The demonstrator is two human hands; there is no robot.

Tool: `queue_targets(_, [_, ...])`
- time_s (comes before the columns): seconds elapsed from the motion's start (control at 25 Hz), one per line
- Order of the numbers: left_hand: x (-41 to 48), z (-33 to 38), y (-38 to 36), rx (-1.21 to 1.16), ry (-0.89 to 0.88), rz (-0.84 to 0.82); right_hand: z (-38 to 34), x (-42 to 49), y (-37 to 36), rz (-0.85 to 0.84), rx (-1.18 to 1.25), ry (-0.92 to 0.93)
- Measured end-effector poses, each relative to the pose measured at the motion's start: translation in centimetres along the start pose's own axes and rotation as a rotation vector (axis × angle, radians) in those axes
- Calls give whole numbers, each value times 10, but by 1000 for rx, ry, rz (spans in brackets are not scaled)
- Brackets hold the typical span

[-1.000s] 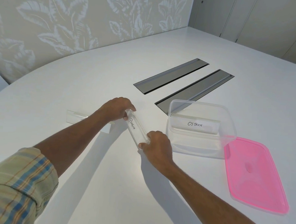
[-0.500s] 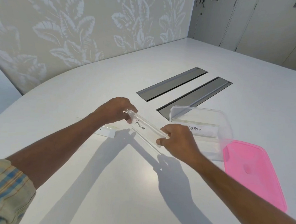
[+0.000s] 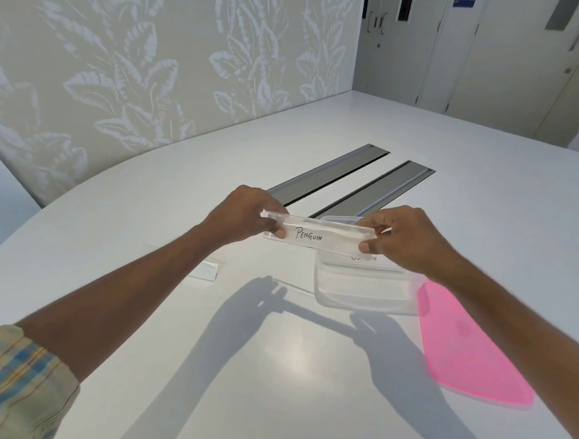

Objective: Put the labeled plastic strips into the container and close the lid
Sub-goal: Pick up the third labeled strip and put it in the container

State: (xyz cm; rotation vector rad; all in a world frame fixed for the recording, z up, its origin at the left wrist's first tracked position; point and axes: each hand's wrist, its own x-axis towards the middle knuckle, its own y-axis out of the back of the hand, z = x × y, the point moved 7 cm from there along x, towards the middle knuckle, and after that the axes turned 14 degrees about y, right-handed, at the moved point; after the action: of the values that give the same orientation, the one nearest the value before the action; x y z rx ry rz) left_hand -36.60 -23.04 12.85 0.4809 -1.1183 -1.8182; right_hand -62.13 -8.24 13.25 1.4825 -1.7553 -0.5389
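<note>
A clear plastic strip labelled PENGUIN is held level in the air, pinched at its left end by my left hand and at its right end by my right hand. Its right end hangs over the near left part of the clear open container. Inside the container lies another labelled strip, mostly hidden by the held strip. The pink lid lies flat on the table to the container's right. A third clear strip rests on the table under my left forearm.
Two long grey cable hatches are set into the white table behind the container. A leaf-patterned wall panel borders the table on the left, and doors stand at the far right.
Both hands have lifted the PENGUIN strip off the table, turned it level and carried it right, over the container's edge. The camera view has tilted upward.
</note>
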Motion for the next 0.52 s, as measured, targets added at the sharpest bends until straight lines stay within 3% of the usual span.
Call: queue_targets(0.52, [42, 75, -60, 69, 44, -91, 88, 12, 52, -27, -162, 14])
